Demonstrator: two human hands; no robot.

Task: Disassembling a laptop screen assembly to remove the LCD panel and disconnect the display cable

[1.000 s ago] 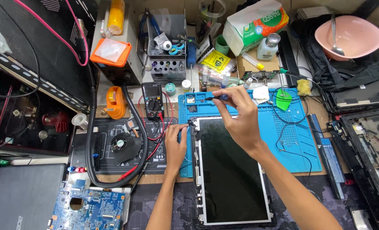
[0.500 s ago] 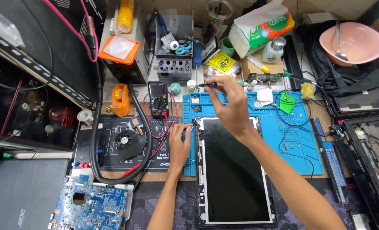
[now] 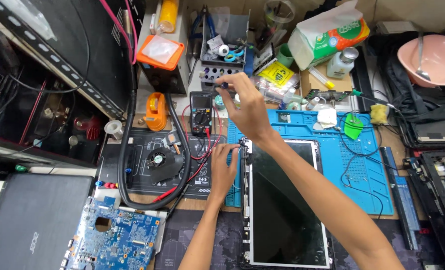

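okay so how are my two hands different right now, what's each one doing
The right hand is raised above the bench, pinching a small dark tool in its fingertips; the left hand is low and holds nothing. The left hand rests at the top left corner of the laptop screen panel; the right hand is clear of it. Both are bare.

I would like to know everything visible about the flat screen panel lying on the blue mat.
The screen panel is a thin rectangle with a dark glossy face and a pale metal-looking frame. It lies flat, face up, its long side running away from the person, its far end on the blue mat and its near end over a dark mat. The left hand rests at its far left corner. The right forearm crosses above it.
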